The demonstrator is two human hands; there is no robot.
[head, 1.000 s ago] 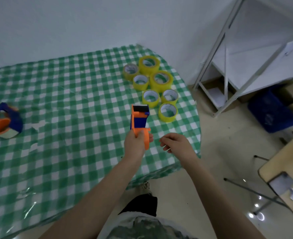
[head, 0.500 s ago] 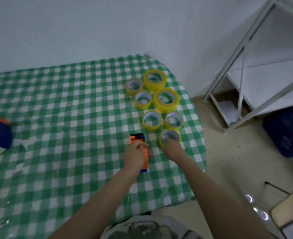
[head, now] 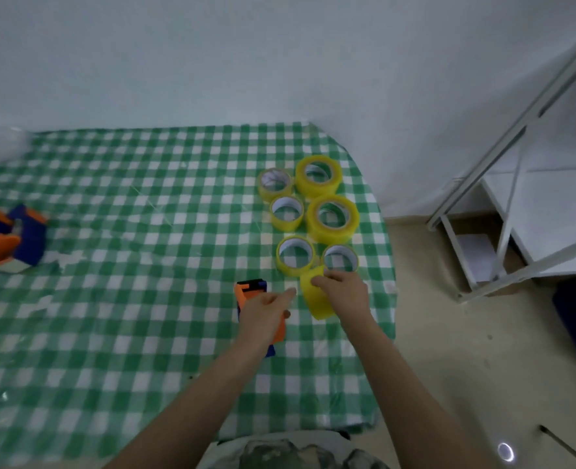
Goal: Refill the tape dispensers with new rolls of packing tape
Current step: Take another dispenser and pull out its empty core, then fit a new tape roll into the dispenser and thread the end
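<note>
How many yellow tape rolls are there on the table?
7. Six lie flat near the table's right edge: two at the back, two in the middle, two nearer. The right hand holds the seventh roll, tipped on edge.

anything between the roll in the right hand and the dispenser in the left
Nothing visible. The right hand holds the yellow tape roll tipped on edge just right of the orange and blue dispenser gripped by the left hand. Only bare checked tablecloth shows in the gap; the other rolls lie farther back.
</note>
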